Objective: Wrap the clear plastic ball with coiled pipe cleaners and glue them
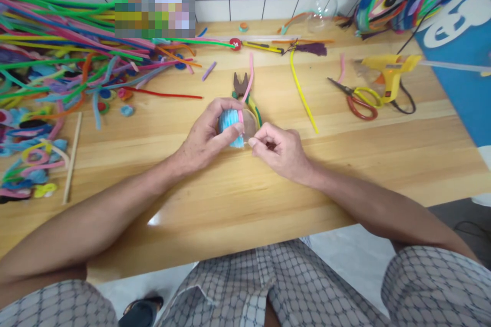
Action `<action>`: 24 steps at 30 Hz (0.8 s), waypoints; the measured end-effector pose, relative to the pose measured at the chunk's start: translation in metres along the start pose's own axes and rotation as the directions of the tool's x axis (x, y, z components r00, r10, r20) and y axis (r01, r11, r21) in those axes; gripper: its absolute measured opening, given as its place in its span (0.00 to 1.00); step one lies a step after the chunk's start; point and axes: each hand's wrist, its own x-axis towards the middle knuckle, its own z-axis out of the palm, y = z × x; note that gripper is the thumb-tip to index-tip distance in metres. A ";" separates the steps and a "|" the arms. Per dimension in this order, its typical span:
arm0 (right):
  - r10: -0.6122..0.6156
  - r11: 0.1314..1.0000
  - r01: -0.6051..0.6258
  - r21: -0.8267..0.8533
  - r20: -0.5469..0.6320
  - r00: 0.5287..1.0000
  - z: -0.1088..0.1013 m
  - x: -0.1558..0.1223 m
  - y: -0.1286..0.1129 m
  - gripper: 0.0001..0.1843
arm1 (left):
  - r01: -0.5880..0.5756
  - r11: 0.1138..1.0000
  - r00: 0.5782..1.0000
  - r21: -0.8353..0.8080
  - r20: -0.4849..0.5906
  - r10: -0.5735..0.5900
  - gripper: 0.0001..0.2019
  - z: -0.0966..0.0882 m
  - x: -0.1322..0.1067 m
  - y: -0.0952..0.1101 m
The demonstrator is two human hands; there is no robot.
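My left hand grips a clear ball whose left part is covered with blue pipe cleaner strips. A pink pipe cleaner runs along the edge of the blue, under my left thumb, and its loose end points up and away. My right hand is closed in a pinch at the ball's right side. Whatever its fingertips hold, if anything, is too small to make out. Just behind the ball lie pliers with dark jaws and green-yellow handles, partly hidden by the ball.
Loose pipe cleaners and coiled pieces crowd the left, near a wooden stick. On the right are scissors and a yellow glue gun with its cable. Behind stand another clear ball and colourful fish-like crafts.
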 end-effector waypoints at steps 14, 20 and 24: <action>-0.075 0.997 0.074 0.019 0.004 0.997 -0.001 0.002 0.000 0.12 | -0.150 0.984 0.983 0.094 0.121 0.138 0.31 -0.007 0.000 -0.007; -0.097 0.995 0.097 -0.002 -0.005 0.995 -0.002 0.002 0.003 0.13 | -0.110 0.991 0.984 0.070 0.150 0.099 0.32 -0.009 0.001 -0.008; -0.085 0.996 0.086 -0.035 0.011 0.996 -0.004 0.003 0.002 0.13 | -0.129 0.984 0.983 0.120 0.144 0.112 0.39 -0.012 0.003 -0.008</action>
